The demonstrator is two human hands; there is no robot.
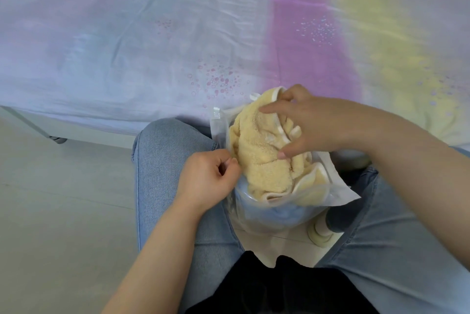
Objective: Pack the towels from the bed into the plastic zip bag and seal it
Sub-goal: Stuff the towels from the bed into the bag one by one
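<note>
Bulging from the clear, crinkled plastic zip bag (338, 186) between denim knees, a fluffy yellow terry towel (264, 158) is pressed by the spread right hand (305, 125); the bag's rim is pinched by the left hand (211, 173).

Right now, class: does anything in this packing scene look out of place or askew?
Yes. The yellow towel bulges out of the plastic zip bag, bunched rather than folded, while the right hand presses it down and the left hand pinches the bag's edge. The mouth cannot close yet.
</note>
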